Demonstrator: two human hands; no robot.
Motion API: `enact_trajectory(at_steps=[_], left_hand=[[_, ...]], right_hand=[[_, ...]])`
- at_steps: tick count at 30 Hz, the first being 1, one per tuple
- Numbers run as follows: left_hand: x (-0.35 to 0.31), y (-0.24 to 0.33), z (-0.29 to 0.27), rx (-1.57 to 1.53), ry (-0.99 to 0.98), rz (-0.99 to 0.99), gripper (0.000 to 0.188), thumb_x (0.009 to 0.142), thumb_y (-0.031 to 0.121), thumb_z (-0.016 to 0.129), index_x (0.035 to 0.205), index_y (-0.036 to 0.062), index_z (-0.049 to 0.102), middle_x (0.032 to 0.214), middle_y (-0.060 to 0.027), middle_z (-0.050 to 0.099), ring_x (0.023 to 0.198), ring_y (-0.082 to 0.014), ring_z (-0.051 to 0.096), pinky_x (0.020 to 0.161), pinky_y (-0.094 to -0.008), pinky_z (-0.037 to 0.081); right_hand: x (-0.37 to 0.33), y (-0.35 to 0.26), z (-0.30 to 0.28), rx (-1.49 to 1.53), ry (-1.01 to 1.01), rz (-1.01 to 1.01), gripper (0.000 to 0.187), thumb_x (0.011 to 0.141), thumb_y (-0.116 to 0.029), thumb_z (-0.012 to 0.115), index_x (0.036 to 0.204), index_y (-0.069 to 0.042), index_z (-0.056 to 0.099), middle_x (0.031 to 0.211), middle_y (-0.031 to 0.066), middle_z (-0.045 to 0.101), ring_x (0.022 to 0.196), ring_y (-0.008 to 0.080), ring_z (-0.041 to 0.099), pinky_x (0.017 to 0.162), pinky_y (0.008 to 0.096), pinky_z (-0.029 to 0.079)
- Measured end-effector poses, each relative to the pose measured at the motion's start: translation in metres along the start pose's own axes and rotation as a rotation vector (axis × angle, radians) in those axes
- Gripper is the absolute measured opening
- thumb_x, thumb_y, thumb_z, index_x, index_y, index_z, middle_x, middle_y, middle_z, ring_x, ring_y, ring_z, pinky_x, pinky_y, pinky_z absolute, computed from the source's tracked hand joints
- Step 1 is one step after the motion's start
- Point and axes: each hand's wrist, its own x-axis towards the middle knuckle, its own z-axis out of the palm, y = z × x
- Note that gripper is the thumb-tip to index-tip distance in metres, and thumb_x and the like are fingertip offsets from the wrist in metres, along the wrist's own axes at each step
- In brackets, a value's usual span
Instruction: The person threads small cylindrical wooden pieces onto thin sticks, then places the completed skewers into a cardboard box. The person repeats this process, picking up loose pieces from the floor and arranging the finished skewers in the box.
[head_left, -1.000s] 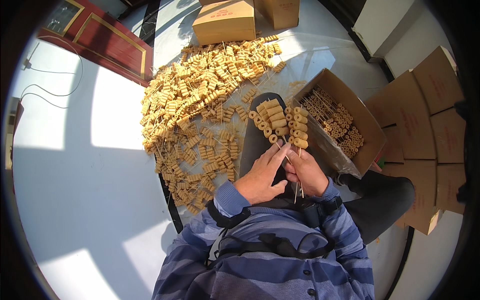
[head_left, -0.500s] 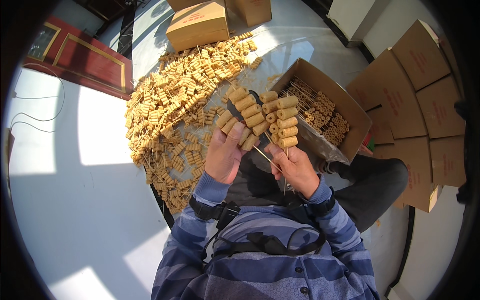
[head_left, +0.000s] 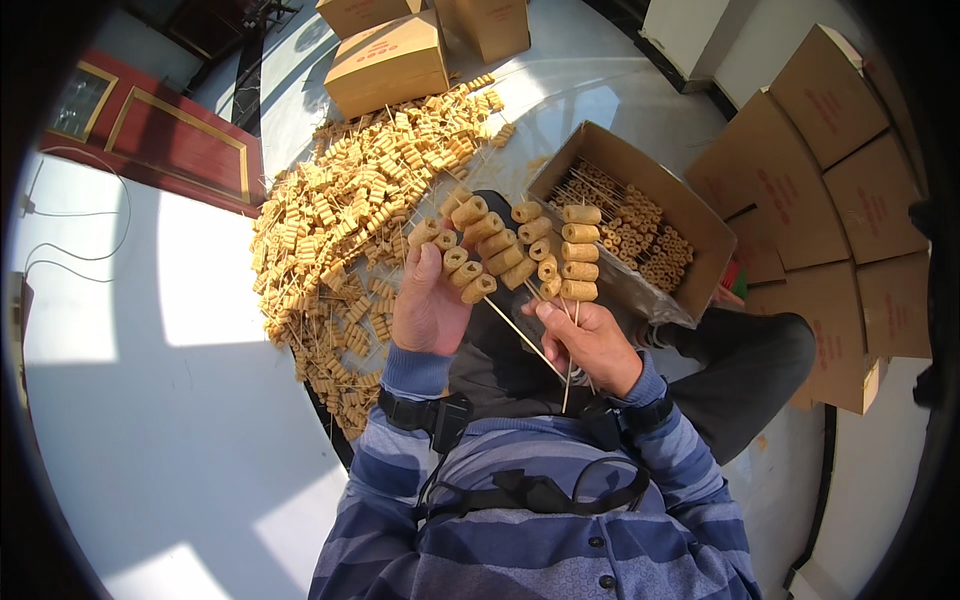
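Several skewers (head_left: 580, 252) stand fanned, tips away from the person, each with short, hollow golden-brown rolls (head_left: 495, 243) threaded crosswise in a row. Bare pale sticks (head_left: 520, 333) converge at the right hand (head_left: 595, 345); the leftmost rolls meet the left hand (head_left: 430, 305).

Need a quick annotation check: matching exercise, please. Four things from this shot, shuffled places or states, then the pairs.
Things
1. Left hand
2. Right hand
3. Open carton
4. Loose pile of skewers

Places or states
A. Ahead and to the right, with packed skewers inside
B. Grip closed around bare sticks
C. Spread over the floor, ahead and to the left
D. At the left edge of the fan of rolls, thumb pointing up

Pairs
1-D
2-B
3-A
4-C
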Motion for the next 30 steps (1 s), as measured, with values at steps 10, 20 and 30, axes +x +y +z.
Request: enact_trajectory(at_steps=[10, 20, 30], left_hand=[[0.006, -0.030, 0.012, -0.082, 0.135, 0.023, 0.048, 0.105, 0.034, 0.052, 0.143, 0.0066, 0.043, 0.139, -0.0124, 0.054, 0.128, -0.0299, 0.054, 0.108, -0.0482, 0.046], [0.003, -0.035, 0.015, -0.301, 0.041, -0.029, 0.051, 0.106, 0.035, 0.044, 0.144, 0.0010, 0.041, 0.143, -0.0180, 0.050, 0.133, -0.0364, 0.049, 0.112, -0.0510, 0.041], [0.002, -0.035, 0.002, -0.299, 0.119, -0.048, 0.054, 0.104, 0.036, 0.048, 0.146, 0.0031, 0.042, 0.146, -0.0163, 0.050, 0.134, -0.0359, 0.049, 0.111, -0.0514, 0.041]], right_hand=[[-0.002, 0.007, 0.017, -0.300, 0.275, -0.096, 0.039, 0.098, -0.033, 0.063, 0.089, 0.004, 0.074, 0.074, 0.0103, 0.073, 0.054, 0.0137, 0.066, 0.053, 0.0277, 0.052], [-0.011, 0.000, 0.022, -0.533, 0.350, -0.148, 0.042, 0.100, -0.034, 0.057, 0.087, 0.001, 0.073, 0.064, 0.0151, 0.067, 0.057, 0.0254, 0.067, 0.059, 0.0364, 0.053], [-0.009, 0.012, 0.016, -0.436, 0.323, -0.207, 0.034, 0.101, -0.028, 0.058, 0.102, 0.003, 0.073, 0.080, 0.0094, 0.074, 0.070, 0.0132, 0.069, 0.062, 0.0283, 0.054]])
